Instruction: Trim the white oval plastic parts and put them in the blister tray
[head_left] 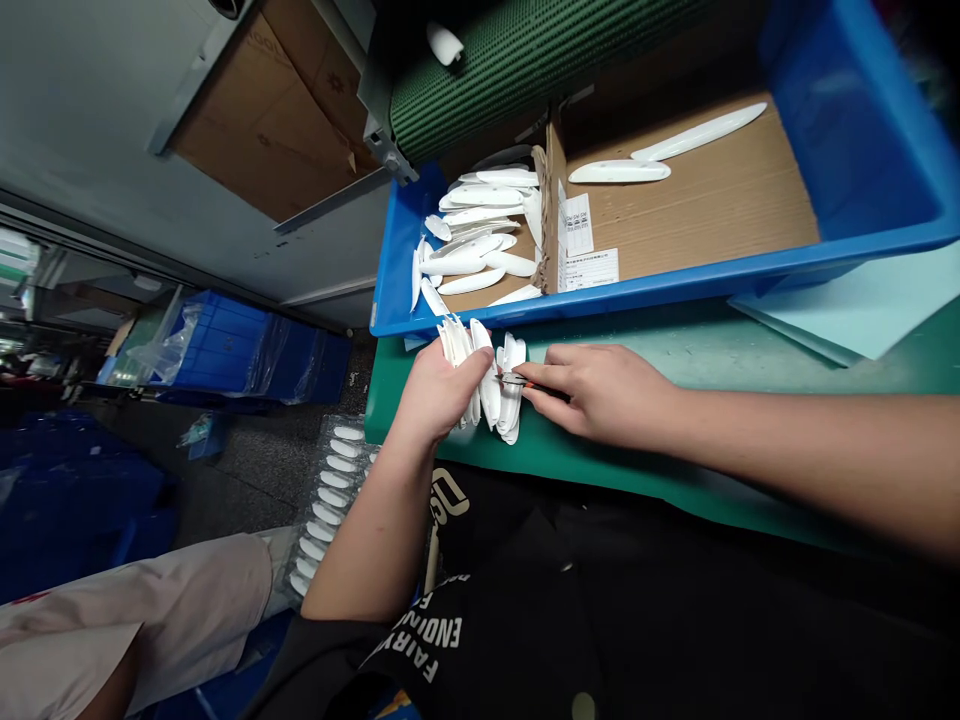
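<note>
So we've got our left hand [431, 395] curled around a stack of white pieces [459, 372] in the centre of the frame, thumb pressed over the front one, probably so the bunch can't slip while that piece sits proud at the edge. Our right hand [615, 400], just right of it, is closed on a small tool [512, 379], dark metal with a bit of orange; most of the handle is hidden, so we can't tell how far its tips are open. It's gripped low and pointed left, which looks handy for reaching narrow edges. A loose pile [511, 405] lies on the green worktop [390, 400] between the hands, likely to keep it close. Above that, the blue bin [675, 272] is split by a cardboard divider [555, 200], we'd guess to stop two groups mixing: a heap [480, 197] left of it, just two pieces [619, 172] right of it. Lower left, a clear tray [328, 425] has more white ones in rows, presumably spaced so they don't rub.
</note>
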